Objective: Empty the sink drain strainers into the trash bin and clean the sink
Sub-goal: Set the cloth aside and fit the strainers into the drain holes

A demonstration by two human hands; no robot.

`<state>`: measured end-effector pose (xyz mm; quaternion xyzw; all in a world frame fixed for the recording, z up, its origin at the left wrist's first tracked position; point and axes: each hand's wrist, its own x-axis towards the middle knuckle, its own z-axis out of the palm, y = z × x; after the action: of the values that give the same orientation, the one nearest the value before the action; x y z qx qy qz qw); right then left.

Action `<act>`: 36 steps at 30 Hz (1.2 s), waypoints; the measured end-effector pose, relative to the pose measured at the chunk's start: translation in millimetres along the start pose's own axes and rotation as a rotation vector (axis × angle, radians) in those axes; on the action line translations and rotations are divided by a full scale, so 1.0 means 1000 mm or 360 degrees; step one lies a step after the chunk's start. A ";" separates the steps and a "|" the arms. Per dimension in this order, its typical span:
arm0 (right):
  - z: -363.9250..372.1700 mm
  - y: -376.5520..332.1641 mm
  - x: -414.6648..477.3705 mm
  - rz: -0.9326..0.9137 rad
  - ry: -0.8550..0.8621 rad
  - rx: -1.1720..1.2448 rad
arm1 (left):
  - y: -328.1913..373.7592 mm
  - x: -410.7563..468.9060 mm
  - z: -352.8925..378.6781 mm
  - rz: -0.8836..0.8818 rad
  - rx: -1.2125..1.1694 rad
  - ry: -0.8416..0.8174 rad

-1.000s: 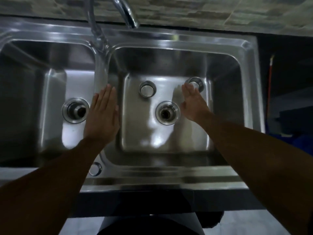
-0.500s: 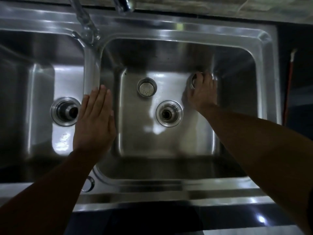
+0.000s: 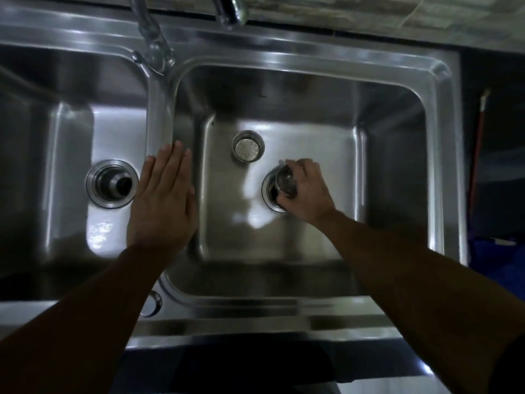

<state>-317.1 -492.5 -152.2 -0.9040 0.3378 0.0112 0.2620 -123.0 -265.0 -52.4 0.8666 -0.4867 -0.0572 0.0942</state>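
A double stainless steel sink (image 3: 298,49) fills the view. My right hand (image 3: 308,191) is shut on a small perforated metal drain strainer (image 3: 286,183), held tilted right above the right basin's drain opening (image 3: 268,193). A second strainer (image 3: 247,146) stands loose on the right basin's floor, just behind and left of that drain. My left hand (image 3: 164,200) lies flat, fingers together, on the divider between the basins. The left basin's drain (image 3: 111,184) is uncovered.
A curved faucet (image 3: 230,9) rises at the back over the divider. A round hole fitting (image 3: 152,304) sits on the front rim. To the right of the sink are a red-handled stick (image 3: 478,143) and something blue (image 3: 494,251) in the dark.
My right hand picked up the strainer from the back right corner of the right basin and carried it left to above the drain. My left hand stayed on the divider.
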 end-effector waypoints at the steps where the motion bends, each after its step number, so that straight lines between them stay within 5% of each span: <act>1: 0.004 -0.001 -0.004 0.0004 -0.0022 -0.0028 | 0.000 0.000 0.000 0.0001 0.0001 0.0014; 13: 0.024 -0.002 -0.005 0.0102 -0.0105 0.0045 | 0.000 0.001 0.004 -0.0011 0.0043 0.0089; 19: 0.028 -0.003 -0.005 -0.0011 -0.0080 -0.0238 | 0.001 0.001 0.003 -0.0033 0.0022 0.0095; 26: 0.036 -0.005 -0.006 0.0026 -0.0292 -0.0143 | 0.002 0.001 0.002 -0.0054 -0.0005 0.0064; 36: 0.051 -0.010 -0.027 -0.0034 -0.0104 -0.0082 | 0.005 0.000 -0.003 -0.0058 -0.0060 0.0071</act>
<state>-323.5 -445.4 -186.3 -0.9132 0.3190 0.0466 0.2495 -126.2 -267.5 -48.8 0.8745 -0.4674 -0.0487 0.1202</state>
